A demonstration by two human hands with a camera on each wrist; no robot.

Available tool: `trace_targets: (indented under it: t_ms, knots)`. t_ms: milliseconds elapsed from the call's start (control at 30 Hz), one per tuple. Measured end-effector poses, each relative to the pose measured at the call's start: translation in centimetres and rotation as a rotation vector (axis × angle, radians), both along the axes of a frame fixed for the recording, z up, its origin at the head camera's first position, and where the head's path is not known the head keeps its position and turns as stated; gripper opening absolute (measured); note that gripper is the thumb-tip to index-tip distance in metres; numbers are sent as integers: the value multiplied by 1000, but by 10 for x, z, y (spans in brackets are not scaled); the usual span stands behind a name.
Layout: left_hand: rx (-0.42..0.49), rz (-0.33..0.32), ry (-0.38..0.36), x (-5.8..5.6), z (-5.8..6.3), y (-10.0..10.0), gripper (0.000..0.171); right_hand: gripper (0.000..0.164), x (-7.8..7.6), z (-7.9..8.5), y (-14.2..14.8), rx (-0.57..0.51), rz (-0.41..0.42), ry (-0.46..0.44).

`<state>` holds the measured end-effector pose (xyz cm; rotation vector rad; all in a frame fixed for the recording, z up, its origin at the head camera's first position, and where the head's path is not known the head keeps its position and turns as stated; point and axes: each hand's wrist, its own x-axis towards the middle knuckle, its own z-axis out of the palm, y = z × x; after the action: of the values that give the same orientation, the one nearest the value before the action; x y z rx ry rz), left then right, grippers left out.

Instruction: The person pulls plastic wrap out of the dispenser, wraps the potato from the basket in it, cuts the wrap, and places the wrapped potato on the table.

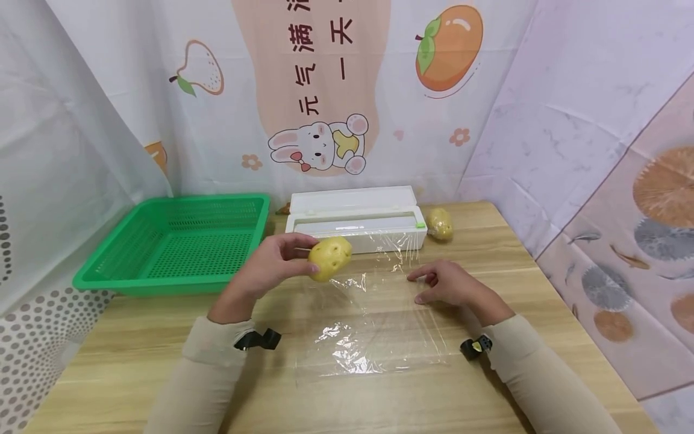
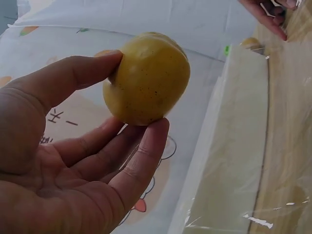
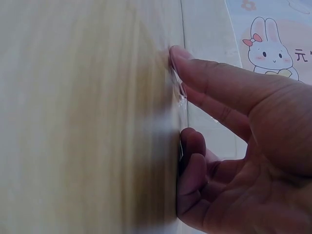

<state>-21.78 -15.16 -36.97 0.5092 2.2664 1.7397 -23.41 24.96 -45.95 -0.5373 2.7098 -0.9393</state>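
Beige sleeves, folded cuffs — black wrist straps, boxy black mounts — right yellow-marked.

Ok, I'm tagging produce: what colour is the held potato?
The potato is yellow, clearest in the left wrist view.

From the near side of the white box, the head view looks forward and down across the worktop. Both wrist views, rolled sideways, face the rabbit print behind the box: the left close to a potato, the right low by the worktop. All three share box and print.
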Motion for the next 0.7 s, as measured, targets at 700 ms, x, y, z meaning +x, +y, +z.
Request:
trace_targets:
  t_ms: [700]
  knots:
    - [-146,-264,-109,2,-48,48,40,48,2,3,-4,3,-11,-14]
